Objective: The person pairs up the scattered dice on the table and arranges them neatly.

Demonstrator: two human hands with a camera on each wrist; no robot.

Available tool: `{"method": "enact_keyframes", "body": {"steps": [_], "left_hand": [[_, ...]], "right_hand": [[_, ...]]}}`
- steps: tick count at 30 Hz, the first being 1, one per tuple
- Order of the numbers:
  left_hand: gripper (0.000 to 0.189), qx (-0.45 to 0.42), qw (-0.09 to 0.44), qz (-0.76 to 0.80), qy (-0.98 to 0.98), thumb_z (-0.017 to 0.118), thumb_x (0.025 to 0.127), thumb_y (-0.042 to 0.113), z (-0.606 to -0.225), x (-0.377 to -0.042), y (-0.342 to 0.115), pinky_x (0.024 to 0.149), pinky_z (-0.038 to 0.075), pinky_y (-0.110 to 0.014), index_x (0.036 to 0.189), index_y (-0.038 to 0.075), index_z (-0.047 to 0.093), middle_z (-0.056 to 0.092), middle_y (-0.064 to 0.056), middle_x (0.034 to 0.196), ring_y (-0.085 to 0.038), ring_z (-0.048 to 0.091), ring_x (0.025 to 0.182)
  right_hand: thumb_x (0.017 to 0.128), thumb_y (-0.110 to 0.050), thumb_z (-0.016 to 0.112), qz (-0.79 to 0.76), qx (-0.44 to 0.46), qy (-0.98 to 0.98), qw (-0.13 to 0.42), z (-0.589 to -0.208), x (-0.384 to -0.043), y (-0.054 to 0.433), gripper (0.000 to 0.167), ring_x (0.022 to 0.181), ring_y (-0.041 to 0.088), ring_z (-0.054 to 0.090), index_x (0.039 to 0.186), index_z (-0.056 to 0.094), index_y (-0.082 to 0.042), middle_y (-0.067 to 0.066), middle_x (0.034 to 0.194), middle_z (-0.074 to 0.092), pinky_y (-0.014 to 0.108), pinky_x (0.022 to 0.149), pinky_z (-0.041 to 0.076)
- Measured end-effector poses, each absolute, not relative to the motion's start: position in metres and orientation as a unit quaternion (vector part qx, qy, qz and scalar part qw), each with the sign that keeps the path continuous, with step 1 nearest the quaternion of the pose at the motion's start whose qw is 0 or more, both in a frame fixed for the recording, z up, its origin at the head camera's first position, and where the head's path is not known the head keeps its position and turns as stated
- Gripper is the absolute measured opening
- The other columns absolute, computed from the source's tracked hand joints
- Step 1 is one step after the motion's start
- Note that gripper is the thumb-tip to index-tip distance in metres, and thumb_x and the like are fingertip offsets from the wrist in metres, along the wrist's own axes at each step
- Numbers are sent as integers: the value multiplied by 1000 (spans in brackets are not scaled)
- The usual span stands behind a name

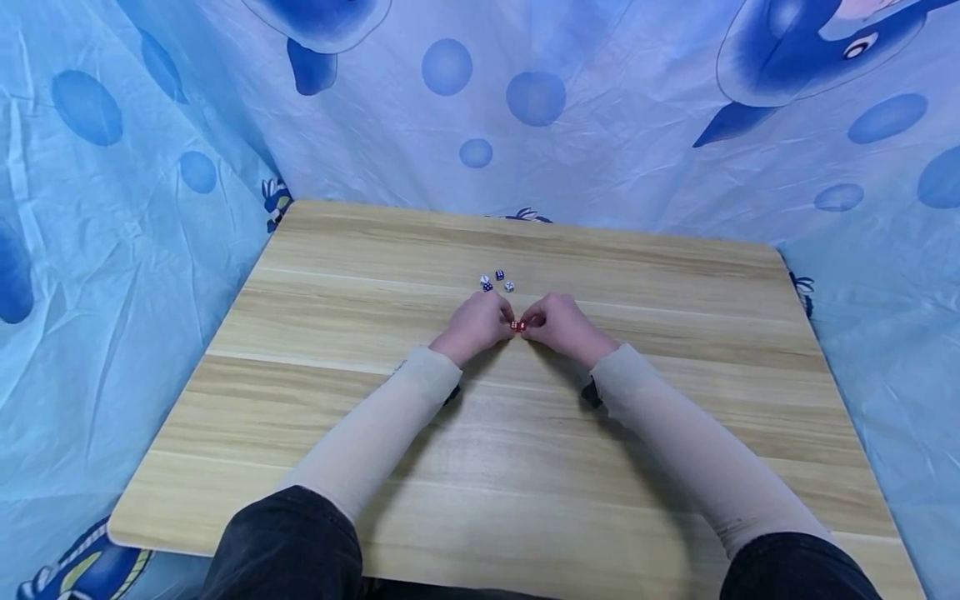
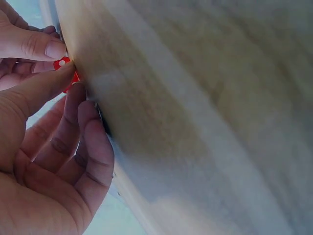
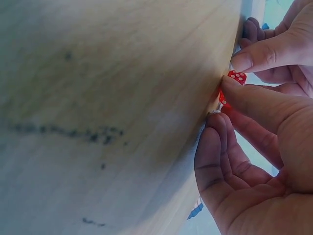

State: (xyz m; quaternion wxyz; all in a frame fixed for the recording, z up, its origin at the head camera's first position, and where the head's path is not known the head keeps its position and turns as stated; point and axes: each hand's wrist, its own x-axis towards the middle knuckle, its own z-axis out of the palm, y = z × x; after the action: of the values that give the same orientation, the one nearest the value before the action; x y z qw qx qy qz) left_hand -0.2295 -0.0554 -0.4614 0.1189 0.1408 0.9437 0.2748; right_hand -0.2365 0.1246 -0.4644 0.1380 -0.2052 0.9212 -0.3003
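Two red dice with white dots sit side by side near the middle of the table in the head view. My left hand (image 1: 478, 323) pinches the left red die (image 1: 513, 326) between thumb and fingers. From the other side, my right hand (image 1: 564, 326) pinches the right red die (image 1: 522, 326). The fingertips of both hands nearly meet around the pair. In the right wrist view one spotted red die (image 3: 238, 77) shows between the two thumbs, while the fingers partly cover the other. Thumbs also hide much of the red in the left wrist view.
Just beyond the hands lie a blue die (image 1: 499, 274), a second blue die (image 1: 487, 287), a white die (image 1: 484, 279) and another white die (image 1: 509, 286). The wooden table (image 1: 480, 492) reaches back to a blue patterned curtain (image 1: 600, 150) that hangs around it.
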Motion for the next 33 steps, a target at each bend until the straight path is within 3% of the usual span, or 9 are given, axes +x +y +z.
{"method": "enact_keyframes", "body": {"steps": [5, 11, 15, 18, 21, 24, 29, 33], "left_hand": [[40, 130, 125, 282, 942, 85, 83, 15, -461, -228, -61, 87, 50, -38, 119, 5, 71, 69, -9, 117, -24, 61, 100], [40, 122, 109, 302, 939, 84, 83, 13, -459, -229, -71, 99, 47, -41, 120, 5, 71, 67, -11, 125, -29, 60, 116], [38, 109, 85, 328, 934, 81, 84, 9, -457, -233, -79, 87, 53, -37, 121, 4, 71, 67, -11, 124, -25, 65, 97], [37, 88, 70, 345, 932, 79, 86, 9, -454, -237, -82, 74, 54, -34, 121, 3, 70, 69, -11, 112, -21, 64, 81], [33, 71, 60, 354, 931, 77, 88, 10, -452, -241, -83, 68, 54, -31, 120, 4, 70, 70, -8, 98, -18, 63, 76], [28, 57, 53, 359, 930, 77, 89, 9, -455, -247, -84, 66, 54, -31, 117, 5, 72, 71, -8, 100, -17, 64, 73], [26, 29, 54, 355, 933, 78, 88, 10, -460, -256, -87, 75, 54, -34, 114, 7, 74, 70, -9, 118, -19, 65, 78], [26, 13, 62, 349, 935, 79, 87, 12, -461, -261, -88, 88, 52, -38, 112, 7, 74, 69, -9, 121, -23, 64, 96]], "right_hand": [[88, -11, 82, -303, -196, 922, 139, -465, -236, 125, 13, 78, 17, 63, 100, 80, -8, -1, 84, 71, 34, 71, 50], [87, -10, 82, -307, -187, 922, 146, -465, -235, 125, 15, 77, 16, 64, 102, 79, -8, -1, 85, 71, 33, 71, 52], [87, -10, 82, -309, -188, 920, 150, -465, -234, 125, 16, 77, 16, 64, 103, 79, -7, -1, 85, 71, 34, 72, 52], [87, -10, 82, -310, -191, 920, 149, -464, -234, 125, 17, 77, 16, 64, 103, 79, -7, -1, 85, 71, 34, 72, 51], [87, -11, 82, -309, -188, 920, 149, -464, -234, 126, 17, 76, 16, 64, 104, 79, -8, -1, 84, 71, 33, 71, 51], [87, -12, 82, -310, -184, 920, 155, -464, -233, 126, 19, 76, 16, 64, 105, 78, -8, -1, 86, 71, 33, 70, 52], [88, -12, 82, -314, -178, 919, 163, -463, -232, 126, 20, 77, 17, 63, 107, 78, -8, 0, 88, 70, 33, 70, 52], [88, -12, 81, -314, -173, 919, 163, -463, -232, 126, 20, 77, 17, 63, 107, 79, -9, 0, 88, 70, 33, 69, 52]]}}
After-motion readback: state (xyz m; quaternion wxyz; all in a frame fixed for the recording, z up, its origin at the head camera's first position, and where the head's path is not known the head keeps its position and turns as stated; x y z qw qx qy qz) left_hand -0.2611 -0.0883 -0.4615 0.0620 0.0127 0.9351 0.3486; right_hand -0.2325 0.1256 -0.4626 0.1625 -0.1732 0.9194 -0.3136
